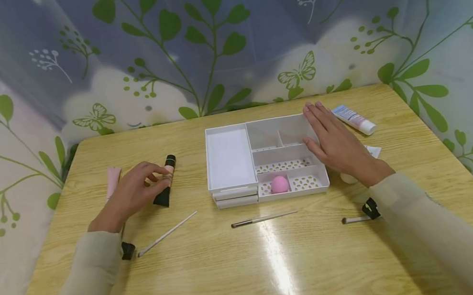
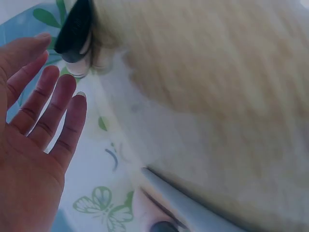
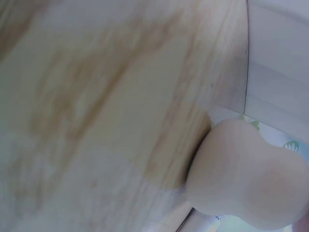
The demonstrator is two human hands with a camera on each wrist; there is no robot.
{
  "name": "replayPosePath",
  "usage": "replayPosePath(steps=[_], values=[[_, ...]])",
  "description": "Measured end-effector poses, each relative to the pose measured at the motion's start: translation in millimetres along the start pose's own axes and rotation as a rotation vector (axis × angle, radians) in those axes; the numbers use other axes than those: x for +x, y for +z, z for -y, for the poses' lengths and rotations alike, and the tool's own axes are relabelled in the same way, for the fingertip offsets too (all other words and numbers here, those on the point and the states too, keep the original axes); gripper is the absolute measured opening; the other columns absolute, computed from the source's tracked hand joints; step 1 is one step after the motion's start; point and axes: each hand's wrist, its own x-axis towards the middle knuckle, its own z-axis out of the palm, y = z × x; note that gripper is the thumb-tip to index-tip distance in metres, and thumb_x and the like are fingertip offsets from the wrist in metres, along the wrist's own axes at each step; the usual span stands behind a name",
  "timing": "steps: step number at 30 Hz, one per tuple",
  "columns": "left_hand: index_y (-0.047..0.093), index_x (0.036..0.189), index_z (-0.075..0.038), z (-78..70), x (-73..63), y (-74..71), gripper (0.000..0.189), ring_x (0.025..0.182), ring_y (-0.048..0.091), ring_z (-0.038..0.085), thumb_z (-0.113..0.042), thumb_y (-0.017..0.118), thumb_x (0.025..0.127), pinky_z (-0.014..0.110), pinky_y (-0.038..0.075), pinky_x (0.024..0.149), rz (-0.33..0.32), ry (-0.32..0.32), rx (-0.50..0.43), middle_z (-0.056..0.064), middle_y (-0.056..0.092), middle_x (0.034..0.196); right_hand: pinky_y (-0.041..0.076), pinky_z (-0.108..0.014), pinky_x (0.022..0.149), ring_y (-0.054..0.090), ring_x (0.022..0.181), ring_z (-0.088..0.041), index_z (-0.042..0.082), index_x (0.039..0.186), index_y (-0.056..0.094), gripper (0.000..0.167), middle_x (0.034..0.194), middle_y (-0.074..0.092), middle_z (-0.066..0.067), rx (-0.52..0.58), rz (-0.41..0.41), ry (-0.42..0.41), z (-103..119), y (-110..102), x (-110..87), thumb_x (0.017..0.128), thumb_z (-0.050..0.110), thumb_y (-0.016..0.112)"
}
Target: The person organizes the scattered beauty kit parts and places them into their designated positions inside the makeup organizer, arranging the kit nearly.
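My left hand (image 1: 139,189) hovers at a black tube with a pale middle band (image 1: 163,197), its fingers slightly bent. The left wrist view shows that hand (image 2: 36,130) with fingers spread beside the tube (image 2: 77,36); contact is unclear. My right hand (image 1: 337,144) rests with straight fingers at the right wall of a white compartment organizer (image 1: 228,155), thumb toward the inside. A pink round sponge (image 1: 279,184) sits in a front compartment. In the right wrist view a beige peanut-shaped sponge (image 3: 246,176) lies near the organizer's side wall (image 3: 277,63); that hand is almost entirely out of frame.
A white-blue tube (image 1: 354,119) lies behind my right hand. A pink tube (image 1: 112,182) is partly behind my left hand. Thin brushes lie in front: a white one (image 1: 167,234), a middle one (image 1: 265,218), and one by my right sleeve (image 1: 354,219). A patterned curtain (image 1: 226,47) borders the table.
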Motion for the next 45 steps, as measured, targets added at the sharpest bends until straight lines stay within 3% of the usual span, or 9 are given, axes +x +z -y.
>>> replayPosePath(steps=[12,22,28,37,45], values=[[0.071,0.134,-0.008,7.1,-3.7,3.5,0.032,0.105,0.07,0.032,-0.025,0.074,0.107,0.051,0.059,0.088,0.023,-0.039,0.037,0.018,0.068,0.129,0.019,-0.054,0.138,0.022,0.167,-0.045,-0.007,0.169,0.025,0.071,0.178,0.025,-0.027,0.006,0.021,0.015,1.9,-2.4,-0.1,0.113,0.022,0.058],[0.057,0.142,-0.007,5.3,-2.6,1.6,0.052,0.099,0.073,0.028,-0.033,0.079,0.103,0.05,0.059,0.087,0.122,-0.138,0.04,0.014,0.073,0.116,0.017,-0.053,0.138,0.022,0.166,-0.046,-0.007,0.17,0.025,0.072,0.178,0.025,-0.027,0.004,0.027,0.014,1.5,-3.0,-0.2,0.113,0.022,0.058],[0.057,0.141,-0.006,3.9,-2.7,0.8,0.053,0.094,0.071,0.026,-0.036,0.078,0.102,0.049,0.058,0.086,0.14,-0.163,0.066,0.014,0.073,0.112,0.019,-0.055,0.138,0.023,0.166,-0.046,-0.007,0.169,0.025,0.072,0.177,0.026,-0.027,0.001,0.024,0.013,1.8,-2.3,0.2,0.113,0.022,0.058],[0.063,0.138,-0.005,1.4,-2.4,-2.6,0.041,0.102,0.073,0.033,-0.029,0.072,0.106,0.05,0.058,0.085,0.108,-0.152,0.052,0.018,0.073,0.12,0.017,-0.053,0.139,0.022,0.166,-0.046,-0.007,0.17,0.025,0.072,0.178,0.025,-0.027,0.014,0.023,0.022,1.5,-1.5,0.1,0.113,0.022,0.057],[0.067,0.136,-0.005,-1.2,-2.0,-7.8,0.035,0.115,0.068,0.042,-0.026,0.069,0.107,0.062,0.054,0.1,-0.027,-0.126,0.033,0.022,0.071,0.129,0.016,-0.052,0.139,0.023,0.166,-0.046,-0.007,0.169,0.025,0.071,0.178,0.026,-0.027,0.018,0.018,0.021,1.2,-0.7,0.4,0.113,0.022,0.057]])
